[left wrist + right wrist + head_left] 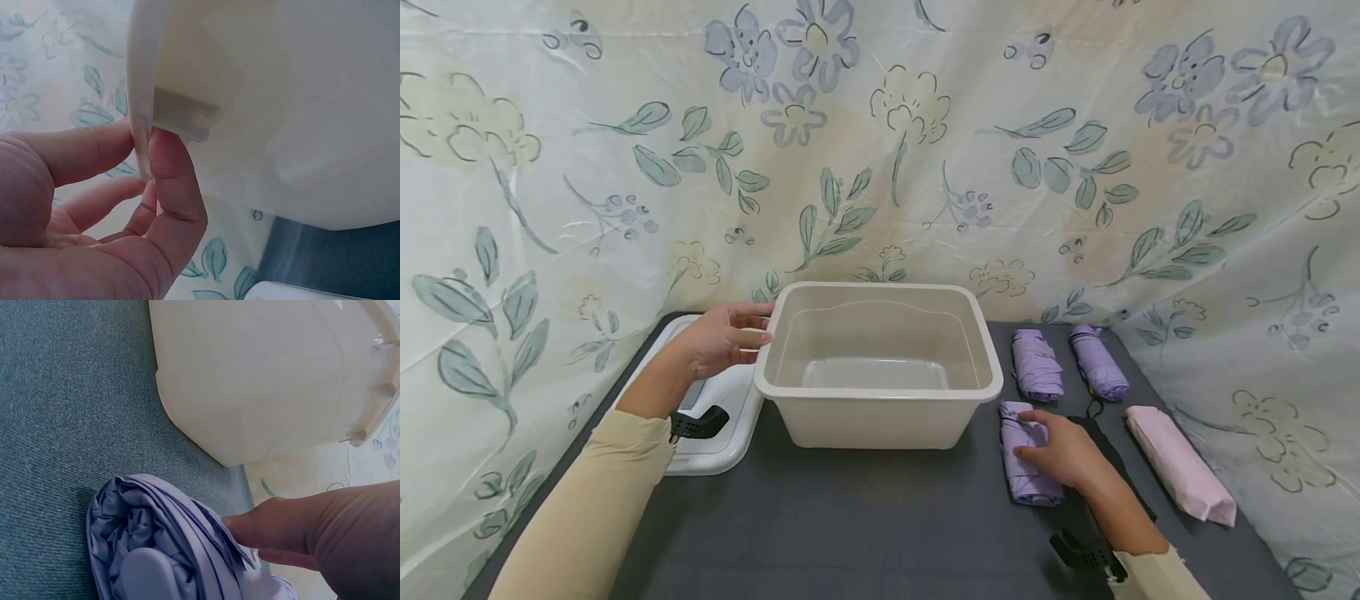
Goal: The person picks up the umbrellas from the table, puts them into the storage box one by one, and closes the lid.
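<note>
While left hand (722,340) pinches plain tub (872,423) | right hand (1066,450) touches lilac umbrella (1033,486)

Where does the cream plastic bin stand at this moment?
In the head view, the cream bin stands mid-table, between the white panel at left and purple rolls at right; the left hand pinches its rim.

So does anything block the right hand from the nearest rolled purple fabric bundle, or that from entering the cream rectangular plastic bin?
Nothing visible blocks the right hand: it touches the bundle. Only the right wall of the bin stands between bundle and inside.
</note>
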Demonstrator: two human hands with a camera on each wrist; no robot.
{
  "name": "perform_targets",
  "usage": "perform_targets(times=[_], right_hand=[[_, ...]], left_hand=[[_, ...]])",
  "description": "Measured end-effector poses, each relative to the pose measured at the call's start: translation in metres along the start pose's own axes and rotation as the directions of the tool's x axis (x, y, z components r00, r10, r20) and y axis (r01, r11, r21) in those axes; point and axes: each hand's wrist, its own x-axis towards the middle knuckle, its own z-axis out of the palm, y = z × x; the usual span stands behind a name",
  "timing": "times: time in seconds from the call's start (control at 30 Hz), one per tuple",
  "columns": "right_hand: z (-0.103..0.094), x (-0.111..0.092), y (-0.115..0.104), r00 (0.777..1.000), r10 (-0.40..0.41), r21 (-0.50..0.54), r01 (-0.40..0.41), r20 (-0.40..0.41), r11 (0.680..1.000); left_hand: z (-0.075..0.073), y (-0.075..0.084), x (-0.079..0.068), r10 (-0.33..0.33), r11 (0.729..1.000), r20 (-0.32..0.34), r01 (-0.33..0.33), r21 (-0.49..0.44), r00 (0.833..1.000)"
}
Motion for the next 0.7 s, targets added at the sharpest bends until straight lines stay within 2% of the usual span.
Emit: perform_targets(times=[0.47, 0.7], right_hand=[[-0.0033, 0.0057, -0.0018, 0.999, 0.029, 0.030, -0.030, 0.033, 0.999], [-0.0028, 0.0082, -0.0015, 1.000, 0.003, 0.063, -0.005, 0.028, 0.998]], left_hand=[[-0.0033, 0.0002, -0.0022, -0.034, 0.999, -0.015, 0.034, -0.004, 0.999], [-0.0053, 0.0020, -0.0005, -0.030, 0.999, -0.013, 0.030, -0.011, 0.999]])
